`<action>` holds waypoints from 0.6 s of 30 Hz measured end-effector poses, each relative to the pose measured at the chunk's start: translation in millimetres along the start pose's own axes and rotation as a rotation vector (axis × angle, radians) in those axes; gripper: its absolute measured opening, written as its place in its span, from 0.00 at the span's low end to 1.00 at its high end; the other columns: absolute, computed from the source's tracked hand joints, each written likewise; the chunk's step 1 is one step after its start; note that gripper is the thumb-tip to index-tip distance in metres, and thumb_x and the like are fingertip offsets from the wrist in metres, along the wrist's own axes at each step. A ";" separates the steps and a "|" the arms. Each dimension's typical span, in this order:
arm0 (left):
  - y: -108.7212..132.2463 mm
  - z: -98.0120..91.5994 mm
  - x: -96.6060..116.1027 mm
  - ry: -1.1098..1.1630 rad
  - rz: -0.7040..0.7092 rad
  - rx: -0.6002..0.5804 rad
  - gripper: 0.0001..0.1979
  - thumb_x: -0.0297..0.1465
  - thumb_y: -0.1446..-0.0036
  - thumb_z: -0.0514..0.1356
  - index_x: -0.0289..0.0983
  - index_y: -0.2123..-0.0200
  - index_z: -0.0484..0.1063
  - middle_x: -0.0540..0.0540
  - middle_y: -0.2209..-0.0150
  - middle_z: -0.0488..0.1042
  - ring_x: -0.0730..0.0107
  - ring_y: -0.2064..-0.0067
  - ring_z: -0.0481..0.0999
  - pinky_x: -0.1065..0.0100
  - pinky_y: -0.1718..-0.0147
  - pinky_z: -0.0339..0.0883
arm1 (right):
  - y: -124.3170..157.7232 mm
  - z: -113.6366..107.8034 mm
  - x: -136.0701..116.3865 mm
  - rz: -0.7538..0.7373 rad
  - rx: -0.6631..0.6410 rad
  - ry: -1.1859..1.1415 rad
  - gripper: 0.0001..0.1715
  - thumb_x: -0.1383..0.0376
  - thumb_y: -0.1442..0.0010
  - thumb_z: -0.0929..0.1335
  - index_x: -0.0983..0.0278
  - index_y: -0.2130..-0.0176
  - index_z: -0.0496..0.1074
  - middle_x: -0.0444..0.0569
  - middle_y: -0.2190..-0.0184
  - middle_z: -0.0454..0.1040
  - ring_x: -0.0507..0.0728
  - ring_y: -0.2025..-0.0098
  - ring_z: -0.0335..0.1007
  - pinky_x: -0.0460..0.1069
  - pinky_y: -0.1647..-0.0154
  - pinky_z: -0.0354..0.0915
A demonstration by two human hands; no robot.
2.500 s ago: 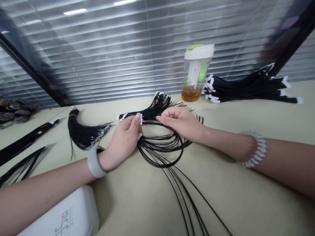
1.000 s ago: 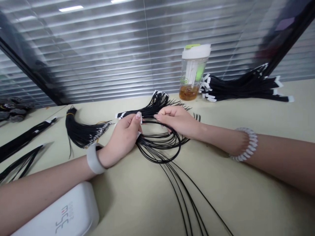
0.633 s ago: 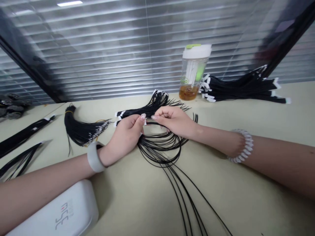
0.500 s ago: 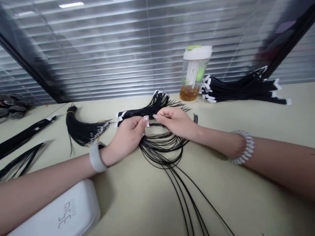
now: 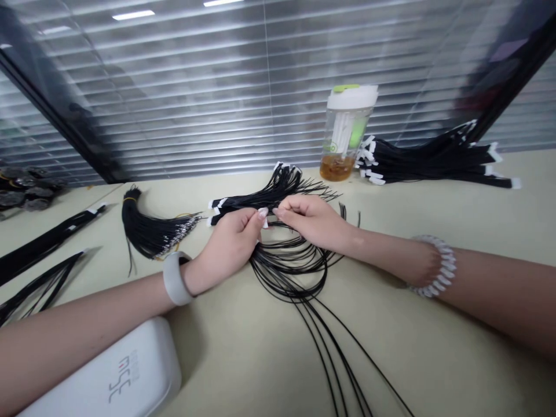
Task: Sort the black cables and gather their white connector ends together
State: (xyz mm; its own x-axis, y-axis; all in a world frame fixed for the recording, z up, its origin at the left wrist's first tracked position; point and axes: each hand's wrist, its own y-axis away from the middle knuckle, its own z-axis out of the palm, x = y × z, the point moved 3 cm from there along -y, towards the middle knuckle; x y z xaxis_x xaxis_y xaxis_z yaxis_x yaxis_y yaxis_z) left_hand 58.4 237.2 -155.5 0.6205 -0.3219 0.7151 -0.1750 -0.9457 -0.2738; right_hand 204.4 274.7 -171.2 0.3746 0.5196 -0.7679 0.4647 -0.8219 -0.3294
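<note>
Thumb and fingers of my left hand (image 5: 232, 240) are pinched together on the gathered ends of thin black cables (image 5: 289, 269), and a small white tab (image 5: 265, 221) shows by the thumb tip. From there the cables loop round below both hands, and several loose lengths trail toward me. My right hand (image 5: 317, 223) is closed in a pinch just right of the left thumb, over the loops; what its fingertips hold is too small to make out. Right behind the hands lies a bundle of black cables with white ends (image 5: 278, 185).
A drink bottle with a white lid (image 5: 347, 133) stands at the back, beside a large black cable bundle (image 5: 434, 159). To the left lie a tied black cable bunch (image 5: 147, 229) and more cables (image 5: 47, 237). A white case (image 5: 130, 370) sits under my left forearm. Blinds (image 5: 195, 87) hang behind.
The whole view has shifted slightly, so everything appears a little further right and lower. Both hands keep nearly the same pinched pose, close together over the cable loops.
</note>
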 end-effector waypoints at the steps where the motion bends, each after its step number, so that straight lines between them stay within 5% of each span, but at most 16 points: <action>1: -0.1 0.0 -0.3 -0.005 0.004 -0.003 0.19 0.36 0.41 0.49 0.37 0.83 0.59 0.54 0.84 0.58 0.75 0.80 0.56 0.71 0.79 0.52 | 0.0 -0.1 0.2 -0.018 0.002 0.006 0.15 0.59 0.41 0.61 0.65 0.74 0.65 0.40 0.78 0.61 0.49 0.75 0.56 0.45 0.73 0.53; 14: 0.7 0.7 -2.7 0.077 0.040 -0.045 0.18 0.37 0.39 0.47 0.36 0.80 0.60 0.54 0.81 0.58 0.74 0.77 0.58 0.72 0.76 0.54 | 0.1 2.9 -2.3 -0.038 -0.001 0.007 0.12 0.61 0.41 0.62 0.65 0.72 0.66 0.40 0.78 0.63 0.48 0.76 0.57 0.44 0.75 0.53; 18: 0.9 0.9 -2.5 0.082 0.017 -0.039 0.17 0.37 0.39 0.48 0.36 0.79 0.60 0.54 0.80 0.59 0.75 0.77 0.58 0.72 0.76 0.54 | -11.5 -21.0 -10.3 -0.042 -0.291 0.058 0.09 0.63 0.42 0.63 0.65 0.68 0.70 0.42 0.77 0.68 0.48 0.77 0.61 0.44 0.75 0.56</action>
State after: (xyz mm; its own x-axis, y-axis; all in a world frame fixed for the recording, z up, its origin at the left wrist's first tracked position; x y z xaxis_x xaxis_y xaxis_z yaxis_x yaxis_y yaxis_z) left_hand 57.3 237.2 -158.2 0.5527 -0.3393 0.7612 -0.2158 -0.9405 -0.2625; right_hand 212.1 283.7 -148.0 0.3917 0.5711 -0.7214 0.6879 -0.7024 -0.1826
